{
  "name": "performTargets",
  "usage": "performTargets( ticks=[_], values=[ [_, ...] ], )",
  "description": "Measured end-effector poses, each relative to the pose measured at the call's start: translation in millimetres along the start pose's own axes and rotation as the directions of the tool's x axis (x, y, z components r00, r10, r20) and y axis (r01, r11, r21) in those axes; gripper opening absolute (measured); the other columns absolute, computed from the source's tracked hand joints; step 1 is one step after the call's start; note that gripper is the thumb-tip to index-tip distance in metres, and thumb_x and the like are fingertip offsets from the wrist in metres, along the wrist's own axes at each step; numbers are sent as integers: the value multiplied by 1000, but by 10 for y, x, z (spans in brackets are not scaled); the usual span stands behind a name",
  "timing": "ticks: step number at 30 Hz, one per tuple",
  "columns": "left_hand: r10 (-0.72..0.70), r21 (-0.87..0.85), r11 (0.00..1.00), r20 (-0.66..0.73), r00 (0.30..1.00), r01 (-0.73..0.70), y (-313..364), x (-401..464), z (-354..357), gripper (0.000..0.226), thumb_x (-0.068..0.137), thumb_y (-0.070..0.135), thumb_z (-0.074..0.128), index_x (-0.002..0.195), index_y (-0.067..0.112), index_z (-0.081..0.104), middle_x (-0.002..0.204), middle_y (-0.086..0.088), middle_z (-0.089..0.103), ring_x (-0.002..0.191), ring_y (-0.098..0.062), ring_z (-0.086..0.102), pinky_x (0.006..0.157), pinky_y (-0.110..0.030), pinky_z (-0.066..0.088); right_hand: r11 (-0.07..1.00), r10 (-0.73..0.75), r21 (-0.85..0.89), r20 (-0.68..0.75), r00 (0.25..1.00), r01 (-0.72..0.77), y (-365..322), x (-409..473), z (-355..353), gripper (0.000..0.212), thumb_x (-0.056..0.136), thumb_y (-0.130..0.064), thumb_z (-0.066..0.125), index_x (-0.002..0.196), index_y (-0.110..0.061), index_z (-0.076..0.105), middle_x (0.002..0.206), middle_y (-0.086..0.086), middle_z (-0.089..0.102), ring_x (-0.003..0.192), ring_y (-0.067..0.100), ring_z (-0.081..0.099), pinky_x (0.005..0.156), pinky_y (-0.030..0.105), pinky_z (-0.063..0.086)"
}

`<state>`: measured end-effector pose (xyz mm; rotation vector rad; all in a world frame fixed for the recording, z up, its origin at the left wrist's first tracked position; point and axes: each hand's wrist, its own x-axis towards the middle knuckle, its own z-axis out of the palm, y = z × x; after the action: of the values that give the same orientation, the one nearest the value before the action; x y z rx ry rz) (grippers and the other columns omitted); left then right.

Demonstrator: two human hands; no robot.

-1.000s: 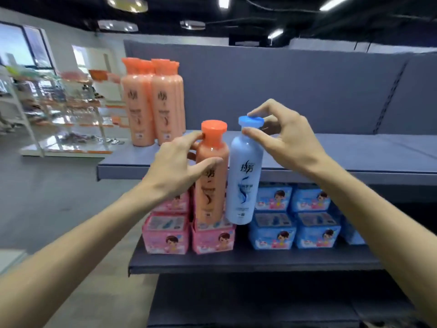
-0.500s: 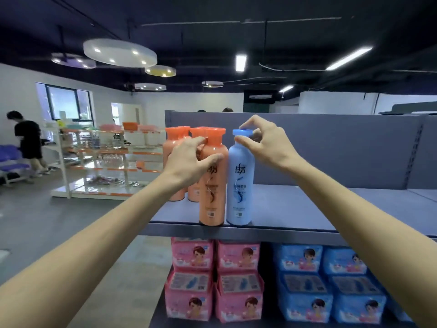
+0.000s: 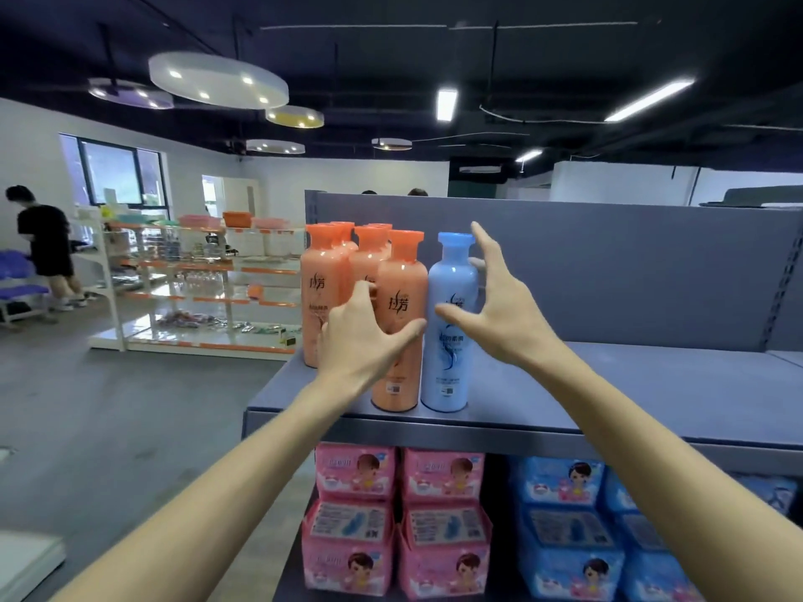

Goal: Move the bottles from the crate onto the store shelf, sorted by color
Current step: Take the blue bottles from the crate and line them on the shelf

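On the top shelf (image 3: 608, 384), front edge: orange bottle (image 3: 399, 323) and blue bottle (image 3: 449, 323) stand side by side, orange group (image 3: 343, 271) behind. Left hand (image 3: 360, 341) and right hand (image 3: 504, 310) spread, holding nothing. Crate unseen; remainder unknown.

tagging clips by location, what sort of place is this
Most likely a retail shop or a mock store: a grey store shelf holds orange bottles, boxed packs fill the tier below, and another display rack stands behind.
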<state>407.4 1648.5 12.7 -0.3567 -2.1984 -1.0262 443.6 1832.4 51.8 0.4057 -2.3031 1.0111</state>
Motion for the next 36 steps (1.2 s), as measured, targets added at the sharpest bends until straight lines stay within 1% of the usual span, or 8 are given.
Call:
performTargets(
  ticks=[2, 4, 7, 12, 19, 27, 32, 36],
  values=[
    [-20, 70, 997, -8, 1000, 21, -36, -132, 62, 65, 67, 63, 74, 111, 20, 53, 94, 7, 68, 91, -19, 66, 79, -31, 51, 999, 52, 2, 1, 999, -52, 107, -140, 94, 98, 82, -26, 76, 154, -31, 9, 114, -15, 58, 101, 7, 59, 74, 12, 43],
    [-65, 136, 989, 35, 997, 60, -82, -251, 115, 59, 68, 61, 75, 104, 20, 54, 93, 7, 66, 93, -21, 64, 73, -28, 42, 991, 132, -16, 46, 990, -131, 214, -284, 202, 82, 80, -29, 78, 146, -26, 29, 111, -14, 60, 103, 9, 61, 74, 16, 45],
    [-130, 117, 986, 68, 989, 121, -158, -330, 155, 56, 65, 65, 74, 96, 22, 55, 91, 7, 67, 92, -21, 64, 74, -31, 48, 963, 267, -61, 91, 959, -262, 302, -421, 329, 56, 77, -36, 80, 121, -21, 48, 105, -10, 63, 94, 9, 62, 66, 16, 46],
    [-170, 122, 979, 56, 984, 162, -283, -277, -26, 68, 64, 61, 77, 104, 23, 36, 95, 1, 66, 92, -30, 63, 80, -44, 53, 952, 283, -155, 124, 951, -263, 325, -373, 354, 50, 80, -40, 77, 114, -19, 47, 109, -2, 62, 93, 15, 63, 71, 29, 51],
    [-277, 126, 953, -18, 961, 277, -723, -122, -420, 63, 67, 52, 80, 109, 21, 44, 105, -1, 65, 100, -27, 61, 81, -41, 52, 954, 283, -140, 137, 949, -264, 335, -295, 515, 47, 83, -37, 72, 116, -17, 45, 114, 1, 62, 101, 20, 62, 85, 38, 53],
    [-271, 63, 960, -23, 962, 272, -815, -62, -416, 60, 71, 40, 82, 115, 17, 48, 114, -3, 65, 106, -26, 59, 82, -35, 46, 954, 282, -134, 103, 954, -268, 291, -168, 742, 40, 86, -31, 71, 113, -17, 44, 121, 5, 59, 107, 21, 56, 80, 29, 46],
    [-277, 53, 959, -25, 960, 278, -862, -25, -370, 56, 74, 37, 80, 113, 14, 47, 114, -6, 63, 106, -28, 58, 77, -31, 40, 955, 278, -128, 76, 957, -267, 267, -179, 788, 48, 88, -27, 70, 123, -12, 41, 124, 5, 60, 106, 20, 57, 78, 25, 44],
    [-269, 47, 962, -30, 963, 270, -898, -18, -357, 57, 73, 37, 81, 112, 13, 47, 114, -7, 64, 108, -29, 57, 82, -35, 44, 955, 286, -97, 48, 957, -281, 250, -211, 822, 51, 88, -25, 70, 128, -12, 39, 123, 5, 61, 101, 18, 56, 78, 24, 44]
  ],
)
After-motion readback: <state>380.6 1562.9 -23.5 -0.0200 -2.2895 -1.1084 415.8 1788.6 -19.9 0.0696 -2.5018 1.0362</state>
